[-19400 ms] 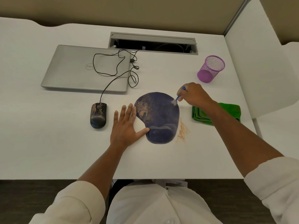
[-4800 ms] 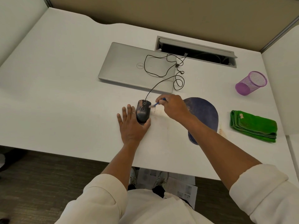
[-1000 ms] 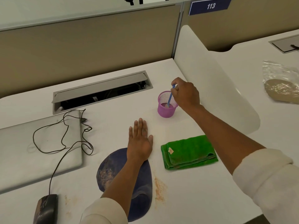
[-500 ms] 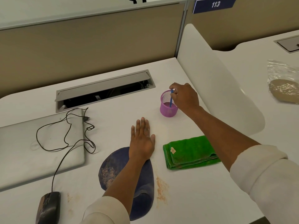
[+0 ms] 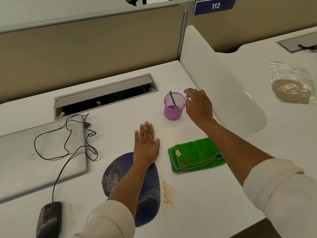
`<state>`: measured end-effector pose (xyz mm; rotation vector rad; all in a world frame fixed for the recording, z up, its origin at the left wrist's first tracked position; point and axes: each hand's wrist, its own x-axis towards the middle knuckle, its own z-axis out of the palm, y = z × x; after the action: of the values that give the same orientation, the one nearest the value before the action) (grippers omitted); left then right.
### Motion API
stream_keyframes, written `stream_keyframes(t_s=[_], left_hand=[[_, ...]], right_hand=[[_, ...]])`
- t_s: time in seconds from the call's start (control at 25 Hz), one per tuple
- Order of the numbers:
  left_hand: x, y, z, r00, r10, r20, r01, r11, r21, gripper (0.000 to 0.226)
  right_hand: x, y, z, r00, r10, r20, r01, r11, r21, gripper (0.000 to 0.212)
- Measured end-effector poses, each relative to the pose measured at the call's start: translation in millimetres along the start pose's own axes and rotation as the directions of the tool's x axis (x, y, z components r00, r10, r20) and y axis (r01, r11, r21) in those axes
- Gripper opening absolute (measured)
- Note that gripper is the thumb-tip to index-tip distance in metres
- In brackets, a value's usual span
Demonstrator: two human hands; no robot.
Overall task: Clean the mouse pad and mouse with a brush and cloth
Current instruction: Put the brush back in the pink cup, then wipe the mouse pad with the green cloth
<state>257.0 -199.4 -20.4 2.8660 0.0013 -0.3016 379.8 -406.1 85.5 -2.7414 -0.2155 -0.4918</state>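
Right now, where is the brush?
In the head view the brush stands tilted inside the purple mesh cup, far right of centre on the desk, just left of the empty right hand.

The left forearm (image 5: 130,179) hides much of the mouse pad (image 5: 149,200).

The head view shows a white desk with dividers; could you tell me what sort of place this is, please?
Most likely an open-plan office cubicle. A numbered sign reading 113 sits on the beige partition, the desk has a built-in cable tray, and a closed laptop lies on it.
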Motion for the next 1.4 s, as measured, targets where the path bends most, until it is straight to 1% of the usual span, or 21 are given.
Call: stream_keyframes(t_s=[0.12,0.28,0.44,0.6,0.8,0.96,1.12,1.28,1.4], left_hand=[[1.0,-0.2,-4.6,0.999,0.001,0.047,0.0,1.0,-0.005,0.067],[2.3,-0.3,-19.2,0.991,0.018,0.135,-0.01,0.998,-0.059,0.07],[-12.2,9.9,-23.5,0.988,0.036,0.151,-0.015,0.99,-0.139,0.068],[-32.6,34.7,-20.4,0.983,0.125,0.133,-0.098,0.975,-0.197,0.064],[-50.3,68.4,-23.2,0.974,0.21,0.079,-0.186,0.953,-0.241,0.059],[-56.5,84.7,-18.8,0.956,0.285,0.072,-0.267,0.944,-0.192,0.064],[-67.6,98.7,-10.9,0.929,0.365,0.06,-0.356,0.927,-0.114,0.068],[-81.1,105.6,1.7,0.908,0.416,0.058,-0.412,0.909,-0.06,0.065],[-88.4,107.3,11.8,0.917,0.397,0.043,-0.396,0.918,-0.026,0.065]], right_hand=[[-26.0,7.0,-6.6,1.0,-0.014,0.015,0.014,1.0,-0.006,0.033],[-67.0,23.7,-9.2,0.99,-0.011,0.143,0.012,1.0,-0.004,0.036],[-105.5,42.0,-7.8,0.965,0.044,0.258,-0.042,0.999,-0.015,0.039],[-135.0,56.6,-14.2,0.959,0.089,0.267,-0.074,0.995,-0.066,0.042],[-159.4,75.9,-27.7,0.949,0.193,0.25,-0.175,0.98,-0.093,0.041],[-174.9,85.1,-29.4,0.923,0.26,0.283,-0.26,0.965,-0.04,0.045],[-180.8,89.7,-31.7,0.87,0.35,0.349,-0.385,0.922,0.035,0.058],[-179.8,88.9,-33.4,0.846,0.373,0.38,-0.418,0.907,0.041,0.061],[-180.0,86.4,-32.1,0.838,0.383,0.389,-0.432,0.901,0.044,0.061]])
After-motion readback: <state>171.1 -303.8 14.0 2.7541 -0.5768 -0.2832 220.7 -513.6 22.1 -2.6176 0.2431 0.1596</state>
